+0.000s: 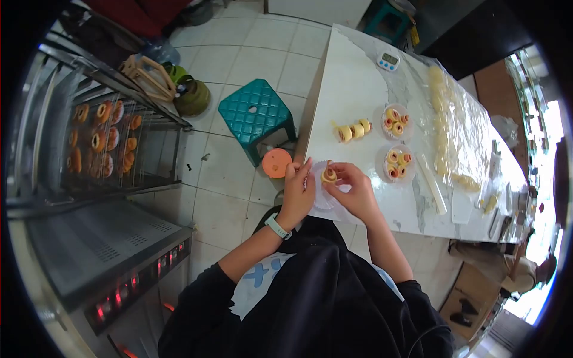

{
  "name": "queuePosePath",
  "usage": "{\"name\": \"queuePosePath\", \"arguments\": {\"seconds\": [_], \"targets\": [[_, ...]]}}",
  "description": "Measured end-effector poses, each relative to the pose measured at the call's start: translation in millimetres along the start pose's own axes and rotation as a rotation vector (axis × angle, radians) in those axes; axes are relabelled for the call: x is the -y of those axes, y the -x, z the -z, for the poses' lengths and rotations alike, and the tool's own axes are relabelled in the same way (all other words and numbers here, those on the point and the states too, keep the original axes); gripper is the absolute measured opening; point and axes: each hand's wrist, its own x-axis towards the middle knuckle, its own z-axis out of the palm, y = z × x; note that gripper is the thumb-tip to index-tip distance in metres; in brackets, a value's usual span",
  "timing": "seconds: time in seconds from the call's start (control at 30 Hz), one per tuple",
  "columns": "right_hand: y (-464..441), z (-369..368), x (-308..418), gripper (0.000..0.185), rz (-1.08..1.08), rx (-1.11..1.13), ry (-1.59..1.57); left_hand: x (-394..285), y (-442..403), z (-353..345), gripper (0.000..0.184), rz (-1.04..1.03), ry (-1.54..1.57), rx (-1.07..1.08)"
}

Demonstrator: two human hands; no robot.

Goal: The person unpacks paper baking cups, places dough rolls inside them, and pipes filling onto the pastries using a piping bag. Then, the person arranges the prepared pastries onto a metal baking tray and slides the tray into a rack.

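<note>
Thumb and fingertips of the right hand (356, 190) pinch a dough roll (328, 175), coiled about a reddish filling, over the upper part of a paper liner (324, 201). The left hand (296, 194) is at the liner's left edge, thumb raised; its inner side is partly hidden, so I cannot tell how firmly it grips. Around the liner spreads a white, grey-veined table (373, 206). Just beyond the liner lies a row of cut rolls (356, 130); to its right are a nearer filled cup (398, 163) and a farther filled cup (396, 122), each with several rolls. Farther right of it come a white bar (431, 184) and plastic-covered dough (459, 128); well beyond it sits a timer (388, 61). Left of the liner, off the table, are an orange round object (277, 163) and a green stool (253, 113); well farther left, a rack of baked bread (101, 140) and an oven (110, 256) with red lights.
</note>
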Motion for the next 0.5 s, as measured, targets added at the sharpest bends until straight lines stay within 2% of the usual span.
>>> {"name": "queuePosePath", "arguments": {"seconds": [0.1,0.3,0.37,0.43,0.47,0.5], "targets": [[11,-17,-9,0.026,0.201,-0.195,0.665,-2,-8,10,0.034,0.028,0.039,0.084],[5,-37,-26,0.027,0.287,-0.330,0.678,-7,-11,26,0.037,0.024,0.020,0.288],[6,-38,-26,0.027,0.296,-0.331,0.661,-7,-7,26,0.038,0.035,0.032,0.287],[8,-37,-23,0.024,0.213,-0.321,0.506,-7,-7,27,0.038,0.037,0.039,0.275],[7,-35,-22,0.024,0.218,-0.316,0.510,-5,-7,25,0.039,0.026,0.040,0.278],[7,-31,-21,0.025,0.246,-0.273,0.679,-7,-7,25,0.039,0.016,0.042,0.281]]}}
